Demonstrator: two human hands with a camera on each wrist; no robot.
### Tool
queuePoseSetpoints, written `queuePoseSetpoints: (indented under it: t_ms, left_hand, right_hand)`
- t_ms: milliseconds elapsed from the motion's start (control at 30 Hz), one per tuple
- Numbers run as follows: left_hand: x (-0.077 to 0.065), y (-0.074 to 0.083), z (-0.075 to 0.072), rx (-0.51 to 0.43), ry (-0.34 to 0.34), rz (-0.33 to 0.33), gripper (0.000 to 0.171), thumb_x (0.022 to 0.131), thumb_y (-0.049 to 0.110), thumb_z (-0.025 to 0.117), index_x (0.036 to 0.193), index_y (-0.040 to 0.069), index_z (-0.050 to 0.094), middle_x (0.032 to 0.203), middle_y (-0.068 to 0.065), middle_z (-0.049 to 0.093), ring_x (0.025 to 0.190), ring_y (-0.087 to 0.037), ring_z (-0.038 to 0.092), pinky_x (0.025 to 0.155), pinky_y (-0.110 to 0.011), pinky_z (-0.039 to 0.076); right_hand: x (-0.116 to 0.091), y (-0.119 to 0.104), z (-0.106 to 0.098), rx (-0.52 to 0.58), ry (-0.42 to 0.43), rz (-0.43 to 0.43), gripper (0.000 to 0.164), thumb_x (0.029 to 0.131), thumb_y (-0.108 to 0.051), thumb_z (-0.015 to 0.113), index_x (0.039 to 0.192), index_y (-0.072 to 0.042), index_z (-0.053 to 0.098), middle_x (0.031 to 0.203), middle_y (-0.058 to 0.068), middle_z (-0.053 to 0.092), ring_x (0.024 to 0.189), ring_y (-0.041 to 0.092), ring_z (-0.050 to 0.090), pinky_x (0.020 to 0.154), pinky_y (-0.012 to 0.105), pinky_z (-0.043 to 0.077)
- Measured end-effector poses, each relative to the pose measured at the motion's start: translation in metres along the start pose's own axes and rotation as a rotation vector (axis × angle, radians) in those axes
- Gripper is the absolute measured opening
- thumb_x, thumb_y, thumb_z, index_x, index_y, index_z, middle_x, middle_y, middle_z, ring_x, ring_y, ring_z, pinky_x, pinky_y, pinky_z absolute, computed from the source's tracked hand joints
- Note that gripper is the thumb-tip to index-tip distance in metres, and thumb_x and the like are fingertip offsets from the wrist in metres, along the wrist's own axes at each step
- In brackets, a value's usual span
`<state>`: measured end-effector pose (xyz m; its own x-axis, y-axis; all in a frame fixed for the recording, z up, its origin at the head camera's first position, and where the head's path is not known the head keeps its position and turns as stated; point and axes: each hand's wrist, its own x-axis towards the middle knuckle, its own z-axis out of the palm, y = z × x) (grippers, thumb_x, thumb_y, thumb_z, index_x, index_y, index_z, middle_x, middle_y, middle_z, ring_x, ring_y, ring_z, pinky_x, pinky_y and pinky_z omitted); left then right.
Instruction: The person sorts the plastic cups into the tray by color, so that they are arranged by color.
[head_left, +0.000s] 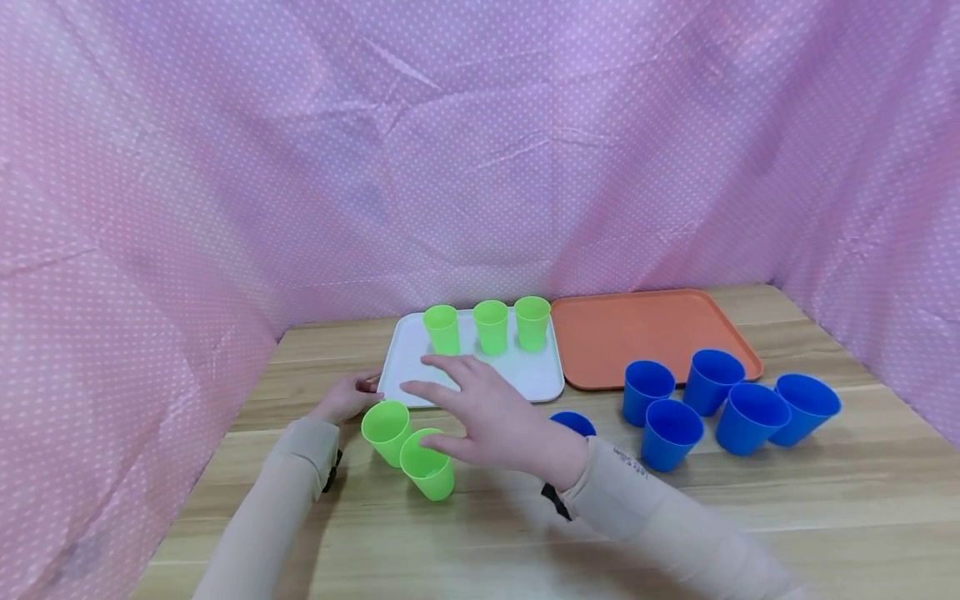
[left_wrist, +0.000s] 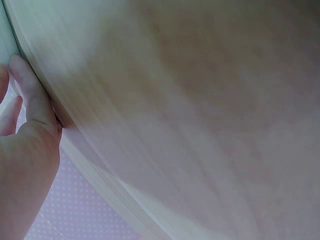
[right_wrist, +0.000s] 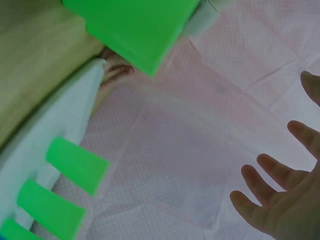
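Observation:
My left hand [head_left: 350, 397] is at the near left corner of the white tray [head_left: 405, 367], its fingers touching the edge; in the left wrist view the fingers [left_wrist: 36, 92] lie fairly straight along the rim. With fingers spread, my right hand [head_left: 487, 412] hovers in front of the tray, holding nothing. Beneath and left of it, two light green cups stand on the table, one [head_left: 384, 429] near my left hand and one [head_left: 431, 475] closer to me. Three more green cups, left [head_left: 444, 329], middle [head_left: 491, 327] and right [head_left: 532, 325], stand in a row on the tray.
An orange tray [head_left: 637, 333] adjoins the white one on the right. Several blue cups [head_left: 671, 433] stand on the wooden table [head_left: 495, 546] at the right; another blue cup [head_left: 573, 422] is partly hidden behind my right wrist. Pink dotted cloth [head_left: 450, 167] hangs around the table.

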<state>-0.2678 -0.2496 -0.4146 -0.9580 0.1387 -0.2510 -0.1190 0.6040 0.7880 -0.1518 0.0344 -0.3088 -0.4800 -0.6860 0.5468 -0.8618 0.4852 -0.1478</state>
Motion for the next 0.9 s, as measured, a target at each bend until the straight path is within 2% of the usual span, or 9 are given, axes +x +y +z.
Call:
queuePoseSetpoints:
  t_ms: [133, 333, 533, 700, 900]
  left_hand:
    - [0.002, -0.001, -0.003, -0.004, -0.010, 0.003, 0.057, 0.091, 0.006, 0.058, 0.143, 0.001, 0.037, 0.107, -0.015, 0.051, 0.092, -0.017, 0.051, 0.074, -0.024, 0.051]
    - [0.008, -0.001, -0.006, 0.003, -0.005, 0.006, 0.056, 0.091, 0.006, 0.059, 0.143, 0.001, 0.038, 0.106, -0.013, 0.051, 0.092, -0.017, 0.051, 0.073, -0.023, 0.050]
    - [0.009, 0.000, -0.007, -0.025, -0.018, 0.004, 0.058, 0.090, 0.004, 0.059, 0.144, 0.001, 0.036, 0.102, -0.011, 0.051, 0.083, -0.012, 0.051, 0.068, -0.023, 0.050]
    - [0.009, 0.001, -0.008, -0.011, -0.018, 0.011, 0.058, 0.091, 0.004, 0.059, 0.144, 0.000, 0.035, 0.103, -0.012, 0.053, 0.084, -0.013, 0.051, 0.068, -0.023, 0.050]
    - [0.008, 0.003, -0.009, -0.009, -0.020, 0.018, 0.058, 0.091, 0.003, 0.058, 0.143, -0.001, 0.036, 0.102, -0.013, 0.052, 0.083, -0.014, 0.051, 0.067, -0.023, 0.050]
  right_hand:
    - [-0.001, -0.004, 0.018, -0.013, -0.087, 0.031, 0.057, 0.084, -0.043, 0.069, 0.134, -0.021, 0.052, 0.138, 0.015, 0.045, 0.124, 0.030, 0.046, 0.101, 0.044, 0.040]
    - [0.001, -0.008, 0.039, 0.044, -0.204, 0.141, 0.061, 0.084, -0.049, 0.066, 0.138, -0.026, 0.049, 0.146, 0.013, 0.036, 0.130, 0.029, 0.041, 0.105, 0.043, 0.037]
    - [-0.001, -0.006, 0.059, 0.027, -0.235, 0.163, 0.066, 0.081, -0.052, 0.068, 0.139, -0.029, 0.047, 0.146, 0.016, 0.034, 0.129, 0.032, 0.040, 0.105, 0.043, 0.038]
    - [-0.003, -0.005, 0.068, 0.039, -0.275, 0.175, 0.068, 0.081, -0.054, 0.067, 0.141, -0.032, 0.044, 0.149, 0.016, 0.030, 0.130, 0.034, 0.038, 0.104, 0.044, 0.039]
    - [-0.004, -0.002, 0.076, 0.029, -0.280, 0.139, 0.065, 0.081, -0.053, 0.067, 0.140, -0.034, 0.046, 0.150, 0.014, 0.029, 0.134, 0.031, 0.034, 0.107, 0.044, 0.035]
